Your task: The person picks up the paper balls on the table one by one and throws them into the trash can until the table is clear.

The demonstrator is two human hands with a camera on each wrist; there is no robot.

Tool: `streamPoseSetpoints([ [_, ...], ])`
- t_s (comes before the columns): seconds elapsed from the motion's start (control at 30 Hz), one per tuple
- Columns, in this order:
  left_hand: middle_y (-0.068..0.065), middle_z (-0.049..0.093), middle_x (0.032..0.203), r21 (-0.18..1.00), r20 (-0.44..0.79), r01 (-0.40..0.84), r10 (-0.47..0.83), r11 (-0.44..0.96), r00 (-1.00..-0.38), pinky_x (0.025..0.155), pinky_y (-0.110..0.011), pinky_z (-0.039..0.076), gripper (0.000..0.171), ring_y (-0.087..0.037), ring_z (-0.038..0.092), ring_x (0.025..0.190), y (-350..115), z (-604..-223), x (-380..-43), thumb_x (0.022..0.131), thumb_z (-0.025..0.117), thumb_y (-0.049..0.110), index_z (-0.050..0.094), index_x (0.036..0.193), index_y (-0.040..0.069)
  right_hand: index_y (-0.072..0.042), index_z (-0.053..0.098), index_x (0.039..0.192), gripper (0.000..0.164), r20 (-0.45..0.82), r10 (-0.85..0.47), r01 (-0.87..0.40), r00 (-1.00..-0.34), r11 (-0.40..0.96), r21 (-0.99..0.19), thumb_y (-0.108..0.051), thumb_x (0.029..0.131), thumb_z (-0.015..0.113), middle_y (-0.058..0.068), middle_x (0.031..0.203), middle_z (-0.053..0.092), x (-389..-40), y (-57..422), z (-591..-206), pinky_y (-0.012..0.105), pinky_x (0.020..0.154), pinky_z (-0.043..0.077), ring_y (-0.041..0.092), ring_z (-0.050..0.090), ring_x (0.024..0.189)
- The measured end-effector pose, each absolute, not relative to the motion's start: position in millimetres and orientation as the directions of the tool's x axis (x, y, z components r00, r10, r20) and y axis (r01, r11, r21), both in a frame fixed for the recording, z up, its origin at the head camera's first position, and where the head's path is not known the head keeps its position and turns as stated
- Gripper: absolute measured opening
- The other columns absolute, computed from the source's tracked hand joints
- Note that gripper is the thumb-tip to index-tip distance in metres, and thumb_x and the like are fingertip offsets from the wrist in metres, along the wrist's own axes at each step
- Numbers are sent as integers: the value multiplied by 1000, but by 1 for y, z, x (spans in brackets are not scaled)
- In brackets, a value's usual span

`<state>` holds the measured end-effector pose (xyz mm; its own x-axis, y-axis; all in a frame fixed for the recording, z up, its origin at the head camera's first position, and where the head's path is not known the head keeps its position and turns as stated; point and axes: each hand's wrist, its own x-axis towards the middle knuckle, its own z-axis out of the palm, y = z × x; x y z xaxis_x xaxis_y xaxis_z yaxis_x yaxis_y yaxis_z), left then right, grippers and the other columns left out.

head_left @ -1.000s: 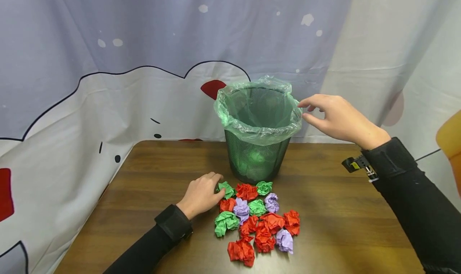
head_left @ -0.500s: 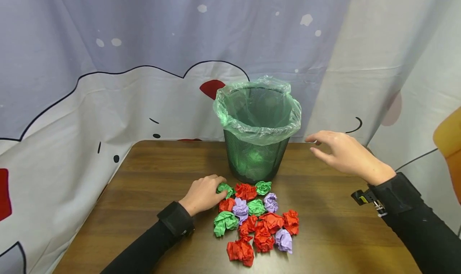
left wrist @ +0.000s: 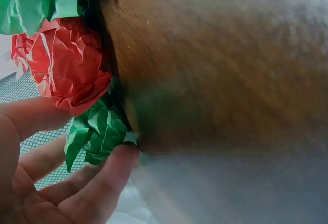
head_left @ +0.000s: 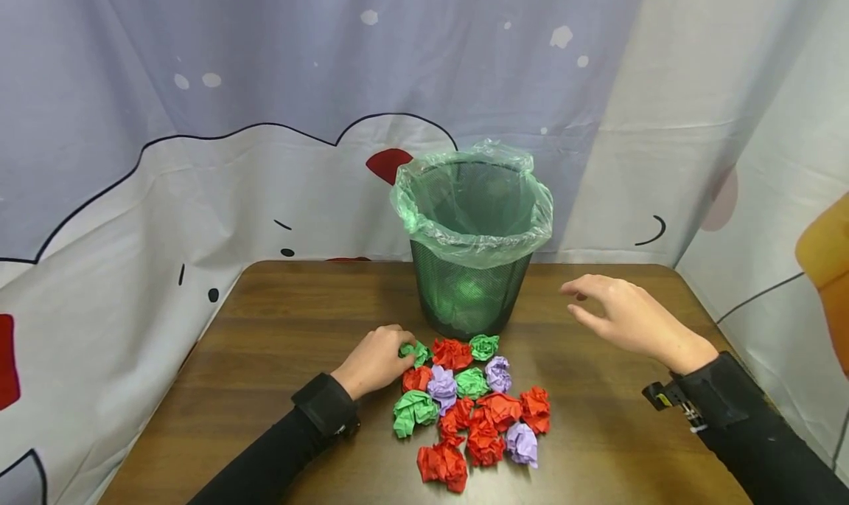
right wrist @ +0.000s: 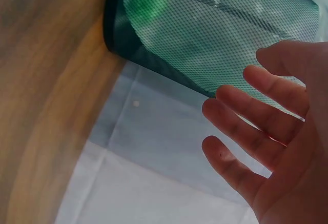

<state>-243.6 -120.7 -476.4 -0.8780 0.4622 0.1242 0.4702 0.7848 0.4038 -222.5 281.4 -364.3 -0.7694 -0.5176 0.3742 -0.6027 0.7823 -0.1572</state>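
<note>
At the far left of a group of crumpled paper balls, my left hand (head_left: 374,357) pinches a green paper ball (left wrist: 97,131) between thumb and fingers. In the left wrist view a red paper ball (left wrist: 69,65) sits right beside the thumb. My right hand (head_left: 630,321) hovers to the right of the trash bin, fingers loosely bent and nothing in them. The mesh bin (head_left: 471,295) has a translucent green bag (head_left: 480,251) folded over its rim. Something bright green shows through its mesh. Purple paper balls (head_left: 522,444) lie among the red and green ones.
The wooden table (head_left: 298,298) carries the bin at its back and the paper balls in front of it. A patterned curtain (head_left: 265,63) hangs behind. An orange-yellow shape (head_left: 829,262) appears at the right edge.
My right hand has come down from beside the bag's rim to lower over the table, right of the bin. My left hand has closed slightly around the green paper ball, barely shifting.
</note>
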Motion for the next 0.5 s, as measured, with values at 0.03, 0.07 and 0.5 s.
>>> streamPoseSetpoints([
  [0.03, -4, 70, 101, 408, 122, 471, 465, 782, -877, 82, -40, 56, 22, -20, 67, 93, -121, -477, -243, 90, 72, 21, 76, 107, 9, -12, 70, 117, 25, 366, -515, -599, -775, 784, -164, -14, 93, 69, 0, 109, 73, -222, 281, -367, 46, 83, 56, 19, 71, 96],
  [0.07, -5, 70, 101, 411, 123, 474, 468, 778, -875, 82, -39, 56, 22, -20, 67, 92, -121, -477, -243, 89, 73, 21, 76, 107, 9, -13, 70, 117, 24, 359, -513, -595, -780, 786, -170, -14, 93, 69, 0, 109, 73, -221, 282, -370, 45, 82, 56, 18, 71, 96],
  [0.5, -2, 68, 98, 438, 169, 478, 452, 762, -876, 78, -33, 55, 20, -15, 65, 88, -125, -477, -243, 87, 74, 20, 76, 104, 10, -14, 71, 116, 24, 326, -498, -575, -803, 791, -209, -14, 92, 69, -4, 106, 73, -216, 283, -399, 43, 81, 56, 16, 70, 94],
])
